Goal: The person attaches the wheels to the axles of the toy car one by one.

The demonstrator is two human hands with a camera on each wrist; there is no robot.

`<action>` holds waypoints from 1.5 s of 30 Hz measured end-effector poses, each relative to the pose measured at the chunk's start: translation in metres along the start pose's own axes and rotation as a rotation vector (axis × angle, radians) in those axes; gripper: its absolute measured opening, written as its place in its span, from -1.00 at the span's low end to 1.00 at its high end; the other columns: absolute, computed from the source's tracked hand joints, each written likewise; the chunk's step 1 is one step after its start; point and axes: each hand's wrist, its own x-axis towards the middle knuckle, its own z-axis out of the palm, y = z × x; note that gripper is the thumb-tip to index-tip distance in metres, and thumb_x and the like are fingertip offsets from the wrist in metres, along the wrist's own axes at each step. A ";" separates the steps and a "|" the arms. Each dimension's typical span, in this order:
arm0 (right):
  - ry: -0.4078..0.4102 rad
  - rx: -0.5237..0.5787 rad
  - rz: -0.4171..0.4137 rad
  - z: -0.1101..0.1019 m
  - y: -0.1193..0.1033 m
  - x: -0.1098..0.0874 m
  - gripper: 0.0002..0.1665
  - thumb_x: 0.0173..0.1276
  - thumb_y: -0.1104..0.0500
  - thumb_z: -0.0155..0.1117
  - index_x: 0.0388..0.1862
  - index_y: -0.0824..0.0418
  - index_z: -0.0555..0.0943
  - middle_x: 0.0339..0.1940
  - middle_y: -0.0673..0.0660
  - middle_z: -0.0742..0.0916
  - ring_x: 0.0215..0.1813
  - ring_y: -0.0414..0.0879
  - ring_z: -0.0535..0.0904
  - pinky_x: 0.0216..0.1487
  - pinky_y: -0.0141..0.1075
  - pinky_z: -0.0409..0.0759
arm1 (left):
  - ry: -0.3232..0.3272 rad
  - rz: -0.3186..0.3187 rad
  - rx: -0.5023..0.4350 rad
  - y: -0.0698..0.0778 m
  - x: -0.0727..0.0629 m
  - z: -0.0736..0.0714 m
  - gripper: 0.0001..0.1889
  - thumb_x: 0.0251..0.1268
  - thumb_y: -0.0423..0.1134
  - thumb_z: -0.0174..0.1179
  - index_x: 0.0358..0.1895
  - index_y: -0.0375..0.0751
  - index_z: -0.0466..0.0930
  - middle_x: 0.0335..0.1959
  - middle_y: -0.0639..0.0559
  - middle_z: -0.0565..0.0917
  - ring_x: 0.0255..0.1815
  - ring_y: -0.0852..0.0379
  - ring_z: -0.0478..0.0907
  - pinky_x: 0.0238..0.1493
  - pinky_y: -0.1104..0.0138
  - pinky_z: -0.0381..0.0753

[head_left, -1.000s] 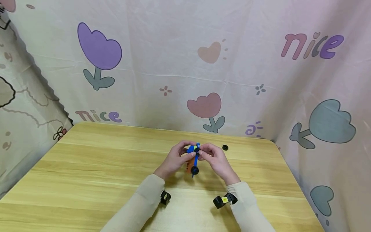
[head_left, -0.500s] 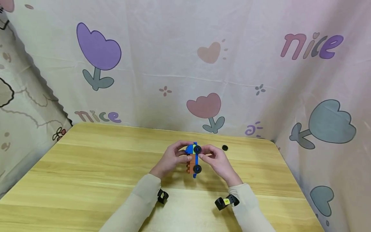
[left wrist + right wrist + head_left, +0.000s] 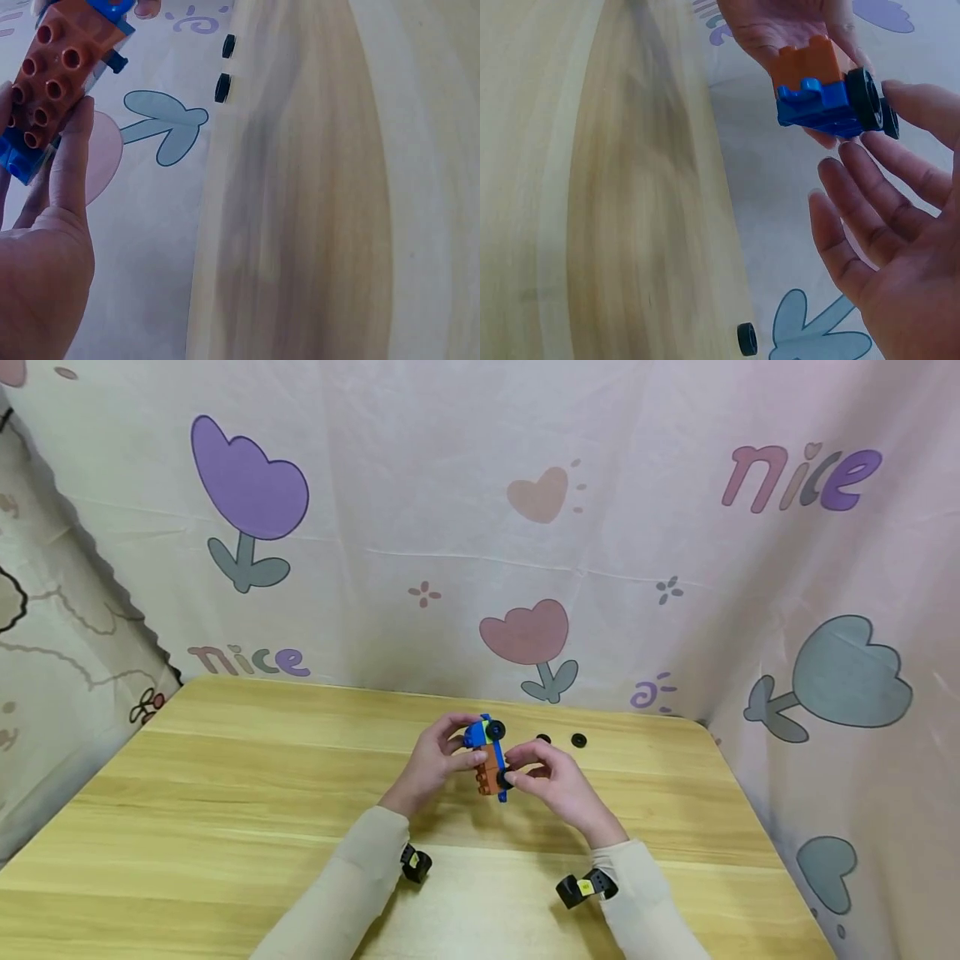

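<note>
Sleeves (image 3: 333, 889): pale cream, covering both forearms at the bottom of the head view.
Wrist cameras (image 3: 417, 865): black, one strapped at each cuff, just above the table (image 3: 225, 793).
Right grip (image 3: 558, 781): holds nothing clamped; fingers apart and fairly straight, the thumb tip at the car's near wheel (image 3: 864, 97). Whether they touch, I cannot tell.
Left grip (image 3: 427, 764): clamped on the toy car (image 3: 492, 762), thumb on one side and fingers on the other, toward its blue cab end (image 3: 474, 735).
Toy car: held in the air between the two hands, tipped onto its side, studs of the orange bricks (image 3: 60, 71) toward the person's left. Its far wheel (image 3: 495, 730) sits beside the cab.
Loose wheels: two, black, on the table near its far edge; one (image 3: 579, 741) in plain sight, the other (image 3: 543, 739) partly hidden behind the right fingers in the head view.
Table: light wood grain, reaching back to the backdrop.
Backdrop (image 3: 390, 527): pale cloth printed with tulips, hearts and "nice".
</note>
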 end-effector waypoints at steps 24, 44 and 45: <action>0.057 -0.091 -0.001 0.017 0.026 0.009 -0.45 0.24 0.27 0.45 0.19 0.21 0.49 -0.13 0.06 0.66 -0.06 -0.01 0.57 0.03 -0.05 0.55 | 0.189 -0.012 0.014 -0.006 0.000 0.003 -0.48 0.18 -0.44 0.37 0.21 -0.24 0.43 0.19 -0.21 0.41 0.04 -0.17 0.57 -0.07 0.19 0.65; 0.068 0.118 0.103 0.011 0.030 0.009 -0.47 0.40 0.26 0.28 0.29 0.34 0.39 -0.08 0.20 0.67 -0.02 0.05 0.58 0.05 -0.11 0.55 | 0.118 0.122 0.140 -0.007 0.000 0.001 -0.38 0.08 -0.76 0.15 0.26 -0.37 0.35 0.34 -0.23 0.33 0.10 -0.14 0.41 0.10 0.09 0.53; 0.061 0.125 0.103 0.010 0.030 0.009 -0.48 0.41 0.25 0.26 0.29 0.36 0.39 -0.09 0.21 0.67 -0.04 0.04 0.58 0.03 -0.13 0.57 | 0.116 0.122 0.155 -0.007 0.000 0.001 -0.39 0.08 -0.76 0.16 0.25 -0.35 0.38 0.32 -0.23 0.34 0.08 -0.14 0.42 0.06 0.09 0.55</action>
